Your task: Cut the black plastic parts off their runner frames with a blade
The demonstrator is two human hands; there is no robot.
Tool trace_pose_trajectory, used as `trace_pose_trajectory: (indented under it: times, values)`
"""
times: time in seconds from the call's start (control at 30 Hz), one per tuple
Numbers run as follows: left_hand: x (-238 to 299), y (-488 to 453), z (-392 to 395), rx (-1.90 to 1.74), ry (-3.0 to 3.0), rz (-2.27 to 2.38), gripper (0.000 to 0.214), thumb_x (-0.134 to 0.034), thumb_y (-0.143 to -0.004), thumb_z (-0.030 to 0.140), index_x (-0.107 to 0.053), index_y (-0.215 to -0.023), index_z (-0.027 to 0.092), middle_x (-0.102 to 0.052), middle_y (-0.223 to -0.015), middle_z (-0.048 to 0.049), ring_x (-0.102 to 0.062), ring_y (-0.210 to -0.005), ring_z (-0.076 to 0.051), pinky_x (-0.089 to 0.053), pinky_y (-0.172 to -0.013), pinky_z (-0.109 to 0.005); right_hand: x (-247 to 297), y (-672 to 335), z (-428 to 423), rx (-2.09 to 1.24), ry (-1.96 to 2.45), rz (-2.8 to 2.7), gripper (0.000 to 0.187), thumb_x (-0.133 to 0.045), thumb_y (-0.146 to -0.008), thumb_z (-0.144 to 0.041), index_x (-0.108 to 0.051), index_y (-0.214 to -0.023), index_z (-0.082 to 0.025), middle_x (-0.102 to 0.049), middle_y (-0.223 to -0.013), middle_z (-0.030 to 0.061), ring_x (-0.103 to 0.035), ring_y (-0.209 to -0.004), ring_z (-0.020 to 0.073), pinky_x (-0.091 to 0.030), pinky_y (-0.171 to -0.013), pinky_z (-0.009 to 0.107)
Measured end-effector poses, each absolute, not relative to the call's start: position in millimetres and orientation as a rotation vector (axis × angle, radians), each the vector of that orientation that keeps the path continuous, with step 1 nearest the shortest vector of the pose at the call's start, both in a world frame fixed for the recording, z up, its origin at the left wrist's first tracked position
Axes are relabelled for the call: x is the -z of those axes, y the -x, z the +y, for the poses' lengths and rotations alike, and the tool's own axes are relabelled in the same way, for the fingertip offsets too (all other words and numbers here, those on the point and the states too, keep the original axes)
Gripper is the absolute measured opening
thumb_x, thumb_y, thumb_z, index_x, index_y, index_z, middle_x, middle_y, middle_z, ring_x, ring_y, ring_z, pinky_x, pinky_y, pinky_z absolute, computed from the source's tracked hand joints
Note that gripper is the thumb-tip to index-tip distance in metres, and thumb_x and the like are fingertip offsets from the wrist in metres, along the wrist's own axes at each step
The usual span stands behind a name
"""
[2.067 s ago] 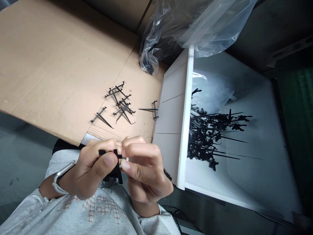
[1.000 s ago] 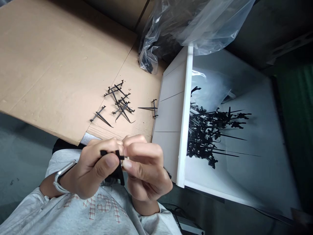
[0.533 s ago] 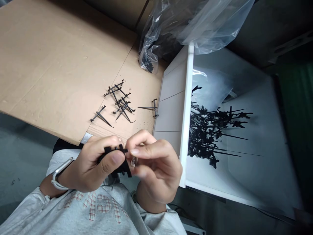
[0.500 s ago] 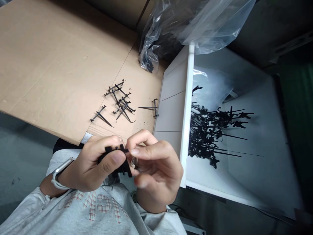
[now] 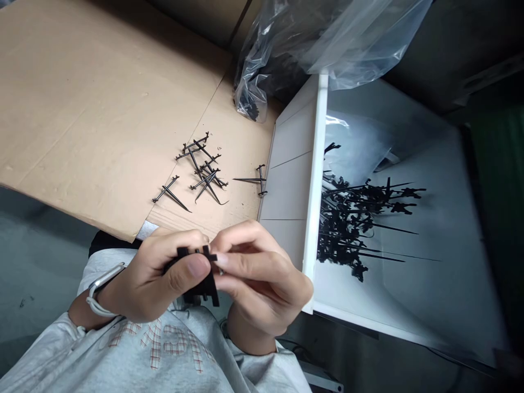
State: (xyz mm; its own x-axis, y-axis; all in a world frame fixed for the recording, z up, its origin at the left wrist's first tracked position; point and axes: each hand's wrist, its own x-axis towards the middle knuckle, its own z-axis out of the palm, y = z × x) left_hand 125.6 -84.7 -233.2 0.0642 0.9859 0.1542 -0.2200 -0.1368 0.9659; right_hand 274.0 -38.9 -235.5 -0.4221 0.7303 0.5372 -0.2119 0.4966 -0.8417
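Your right hand [image 5: 262,278] has drawn its thumb in since the earlier frame. From the head view, your left hand [image 5: 158,284] clasps the black part [image 5: 204,286] between both hands, its visible long edge pointing toward your shirt [image 5: 102,363]. Your right fingers bunch narrowly beside it; whether they grip it, you cannot tell. Cardboard [image 5: 102,109] spreads ahead-left; the white bin [image 5: 317,191] crowds your right.

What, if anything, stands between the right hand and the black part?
Nothing visible blocks it: the right hand has its fingertips at the end of the black part in the left hand. A shiny bit shows there, too small to identify. The white bin stands to the right, not between.
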Motion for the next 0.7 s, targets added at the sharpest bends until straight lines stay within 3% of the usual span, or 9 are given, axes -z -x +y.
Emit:
trace_pose_trajectory:
  times: [0.1, 0.27, 0.47, 0.7]
  values:
    - [233.7, -126.1, -82.5, -1.386, -1.140, 0.759, 0.037, -0.046, -0.100, 0.037, -0.039, -0.068, 0.020, -0.034, -0.058, 0.0046, -0.032, -0.052, -0.009, -0.030, -0.049, -0.024, 236.6, -272.0, -41.9, -1.148, 0.488, -1.629, 0.035, -0.073, -0.084, -0.015, -0.069, -0.118, -0.024, -0.068, -0.093, 0.0036, -0.065, -0.077, 0.0120, -0.055, -0.059, 0.023]
    - [233.1, -125.6, -81.9, -1.419, -1.159, 0.852, 0.036, -0.049, -0.099, 0.038, -0.042, -0.068, 0.020, -0.039, -0.059, 0.0042, -0.037, -0.053, -0.010, -0.031, -0.051, -0.024, 235.5, -271.6, -47.1, -1.161, 0.553, -1.669, 0.032, -0.068, -0.088, -0.019, -0.068, -0.120, -0.025, -0.067, -0.096, 0.0046, -0.066, -0.081, 0.0137, -0.054, -0.060, 0.024]
    - [235.4, -124.1, -82.1, -1.422, -1.216, 0.815, 0.034, -0.044, -0.101, 0.036, -0.043, -0.071, 0.020, -0.036, -0.060, 0.0042, -0.033, -0.052, -0.009, -0.028, -0.049, -0.025, 238.5, -271.4, -49.4, -1.082, 0.546, -1.707, 0.047, -0.077, -0.078, -0.043, -0.068, -0.120, -0.025, -0.065, -0.097, 0.0068, -0.063, -0.074, 0.0149, -0.053, -0.055, 0.027]
    - [236.7, -126.0, -82.5, -1.448, -1.192, 0.796, 0.035, -0.044, -0.100, 0.035, -0.046, -0.068, 0.021, -0.036, -0.057, 0.0039, -0.034, -0.050, -0.012, -0.027, -0.049, -0.028, 243.9, -270.4, -49.0, -1.013, 0.528, -1.716, 0.041, -0.073, -0.084, -0.039, -0.068, -0.122, -0.024, -0.062, -0.094, 0.0065, -0.062, -0.078, 0.0153, -0.055, -0.058, 0.027]
